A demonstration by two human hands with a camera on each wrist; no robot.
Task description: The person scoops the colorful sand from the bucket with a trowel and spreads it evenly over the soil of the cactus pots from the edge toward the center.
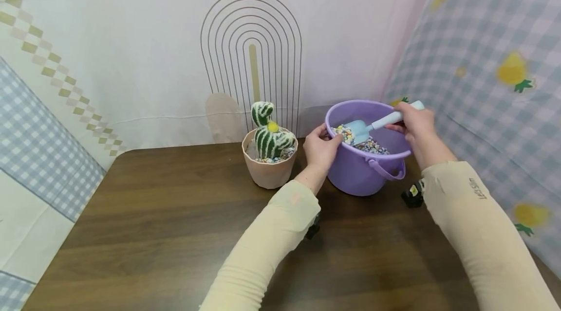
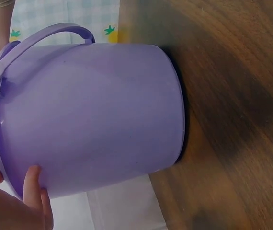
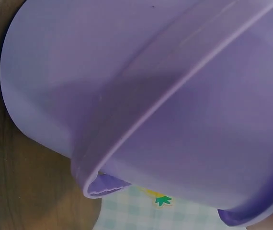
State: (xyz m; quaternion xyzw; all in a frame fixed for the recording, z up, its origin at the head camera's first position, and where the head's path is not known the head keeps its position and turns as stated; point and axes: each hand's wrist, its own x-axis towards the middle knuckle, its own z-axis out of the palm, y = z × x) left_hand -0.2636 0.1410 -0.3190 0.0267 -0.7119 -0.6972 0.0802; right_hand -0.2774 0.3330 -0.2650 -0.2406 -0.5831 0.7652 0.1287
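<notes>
A purple bucket (image 1: 357,174) stands on the table with multicoloured pebbles (image 1: 371,145) inside. My left hand (image 1: 321,148) grips its near-left rim, thumb over the edge and fingers against the outer wall, as the left wrist view also shows. In my right hand (image 1: 416,126) is the handle of a light-blue trowel (image 1: 360,131), whose blade lies inside the bucket among the pebbles. The bucket's handle (image 3: 141,110) hangs down its outer side in the right wrist view. The right hand is almost wholly out of that view.
Left of the bucket stands a peach-coloured pot (image 1: 269,174) holding a green and white cactus (image 1: 268,141) with pebbles at its base. Patterned cloth (image 1: 153,58) hangs behind the brown wooden table (image 1: 166,223). Another checked cloth (image 1: 491,121) hangs close on the right.
</notes>
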